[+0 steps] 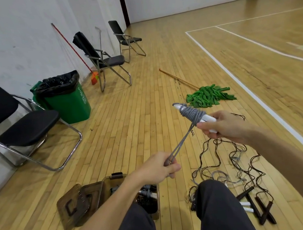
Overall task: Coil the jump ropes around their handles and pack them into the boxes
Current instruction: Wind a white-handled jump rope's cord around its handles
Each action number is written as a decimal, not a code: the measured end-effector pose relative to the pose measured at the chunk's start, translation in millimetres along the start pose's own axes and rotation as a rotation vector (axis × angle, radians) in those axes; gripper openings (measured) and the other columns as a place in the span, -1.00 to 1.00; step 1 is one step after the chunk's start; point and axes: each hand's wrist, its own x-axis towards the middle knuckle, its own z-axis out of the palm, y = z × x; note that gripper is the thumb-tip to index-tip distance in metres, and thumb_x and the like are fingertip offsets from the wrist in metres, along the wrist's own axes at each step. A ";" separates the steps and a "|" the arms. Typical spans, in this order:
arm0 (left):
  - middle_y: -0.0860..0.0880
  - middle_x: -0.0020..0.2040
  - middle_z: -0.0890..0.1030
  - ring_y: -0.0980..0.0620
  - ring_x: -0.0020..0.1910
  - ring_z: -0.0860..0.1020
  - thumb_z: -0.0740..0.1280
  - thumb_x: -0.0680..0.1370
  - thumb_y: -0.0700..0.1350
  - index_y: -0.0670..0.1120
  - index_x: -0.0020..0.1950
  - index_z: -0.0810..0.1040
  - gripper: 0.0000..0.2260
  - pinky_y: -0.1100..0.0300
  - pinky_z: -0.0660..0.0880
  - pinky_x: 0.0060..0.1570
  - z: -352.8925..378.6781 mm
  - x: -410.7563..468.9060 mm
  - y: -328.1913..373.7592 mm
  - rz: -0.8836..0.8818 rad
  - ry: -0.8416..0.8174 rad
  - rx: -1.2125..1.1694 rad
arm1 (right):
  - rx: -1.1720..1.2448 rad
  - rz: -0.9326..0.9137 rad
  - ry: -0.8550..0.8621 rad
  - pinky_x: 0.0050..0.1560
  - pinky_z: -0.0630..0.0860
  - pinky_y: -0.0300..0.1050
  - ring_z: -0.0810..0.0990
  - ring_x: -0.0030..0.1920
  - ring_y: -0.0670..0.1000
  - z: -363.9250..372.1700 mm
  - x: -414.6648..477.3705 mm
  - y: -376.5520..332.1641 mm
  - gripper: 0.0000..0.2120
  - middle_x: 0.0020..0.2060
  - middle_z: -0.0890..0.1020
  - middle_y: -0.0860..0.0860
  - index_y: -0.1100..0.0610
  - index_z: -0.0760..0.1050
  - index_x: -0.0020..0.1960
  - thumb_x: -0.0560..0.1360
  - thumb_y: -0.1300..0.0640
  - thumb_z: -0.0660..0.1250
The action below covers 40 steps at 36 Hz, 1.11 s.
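Three chairs (27,127), a green bin (70,105) and mop (209,96) stood around; right hand (223,125) gripped white handles (207,120), left hand (160,165) pinched grey rope (192,115).

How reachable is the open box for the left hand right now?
Probably yes: the left hand is above the box with nothing between them. But it pinches the grey rope, taut to the handles in the right hand, so it must let go first.

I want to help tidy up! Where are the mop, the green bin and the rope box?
mop (209,96): head view, on its green cloth strips.
green bin (67,109): head view, on its front wall.
rope box (107,184): head view, on its far left wall.
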 end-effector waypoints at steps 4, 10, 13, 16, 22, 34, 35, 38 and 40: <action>0.03 -0.24 0.59 0.31 -0.36 0.54 0.32 0.64 -0.02 0.02 -0.09 0.48 -0.88 0.24 0.47 -0.23 -2.8 -5.3 6.2 0.023 0.029 0.143 | -0.185 -0.008 0.043 -0.39 0.42 -0.21 0.48 -0.41 -0.03 -1.7 5.6 15.2 -0.85 -0.36 0.58 0.05 0.27 0.57 -0.07 0.57 0.17 0.42; 0.04 -0.24 0.51 0.09 -0.30 0.45 0.26 0.66 -0.04 -0.03 -0.09 0.48 -0.85 0.20 0.40 -0.27 -24.5 -12.4 35.0 0.113 0.119 0.414 | -0.374 -0.013 0.044 -0.37 0.46 -0.18 0.52 -0.42 -0.04 6.3 13.1 25.3 -0.81 -0.36 0.61 0.05 0.27 0.58 -0.07 0.56 0.12 0.43; -0.02 -0.19 0.55 0.04 -0.26 0.48 0.18 0.69 -0.05 -0.09 -0.03 0.50 -0.81 0.09 0.51 -0.15 -35.3 -17.3 51.5 0.195 0.150 0.582 | -0.420 -0.027 0.023 -0.34 0.47 -0.17 0.54 -0.41 -0.06 12.4 16.1 23.2 -0.83 -0.35 0.62 0.04 0.21 0.58 -0.07 0.57 0.09 0.43; 0.02 -0.16 0.53 0.05 -0.22 0.47 0.14 0.71 -0.05 -0.09 0.00 0.50 -0.79 0.15 0.40 -0.10 -42.0 -19.2 65.8 0.330 0.187 0.770 | -0.476 0.003 -0.040 -0.32 0.48 -0.16 0.55 -0.40 -0.05 21.2 17.6 17.7 -0.80 -0.34 0.62 0.02 0.22 0.58 -0.06 0.57 0.07 0.43; -0.01 0.03 0.67 0.02 -0.04 0.59 0.21 0.67 -0.02 -0.10 0.19 0.60 -0.75 0.13 0.36 0.15 -66.0 -18.8 75.3 0.572 0.260 0.898 | -0.587 0.090 -0.379 -0.33 0.43 -0.15 0.53 -0.41 -0.05 37.1 1.1 6.2 -0.77 -0.32 0.62 0.01 0.17 0.54 -0.11 0.59 0.01 0.40; 0.04 -0.21 0.58 0.05 -0.26 0.52 0.07 0.57 0.21 -0.08 -0.05 0.57 -0.57 0.17 0.38 -0.13 -74.1 -11.8 61.2 0.547 0.249 0.790 | -0.560 -0.033 -0.673 -0.21 0.49 -0.18 0.51 -0.40 -0.02 41.5 -32.8 -26.2 -0.80 -0.33 0.59 0.02 0.12 0.52 -0.14 0.54 0.06 0.47; 0.04 -0.25 0.57 0.05 -0.29 0.51 0.07 0.57 0.22 -0.08 -0.09 0.55 -0.57 0.14 0.43 -0.13 -74.4 -11.1 57.8 0.541 0.252 0.770 | -0.547 -0.046 -0.676 -0.18 0.49 -0.14 0.51 -0.39 0.00 40.7 -34.7 -27.8 -0.80 -0.33 0.59 0.03 0.13 0.52 -0.13 0.54 0.05 0.47; 0.07 -0.37 0.47 0.11 -0.44 0.39 0.04 0.58 0.25 -0.08 -0.19 0.49 -0.54 0.12 0.45 -0.22 -73.8 -7.9 51.3 0.526 0.281 0.719 | -0.486 -0.091 -0.679 -0.19 0.51 -0.11 0.53 -0.36 0.03 38.3 -39.4 -33.6 -0.79 -0.31 0.60 0.06 0.17 0.53 -0.10 0.54 0.06 0.47; 0.06 -0.42 0.45 0.15 -0.49 0.33 -0.06 0.56 0.34 -0.12 -0.21 0.50 -0.39 0.16 0.40 -0.34 -70.5 -5.7 43.9 0.504 0.286 0.646 | -0.442 -0.123 -0.683 -0.22 0.52 -0.13 0.53 -0.37 0.04 38.2 -41.9 -39.1 -0.82 -0.31 0.60 0.07 0.19 0.53 -0.10 0.54 0.11 0.47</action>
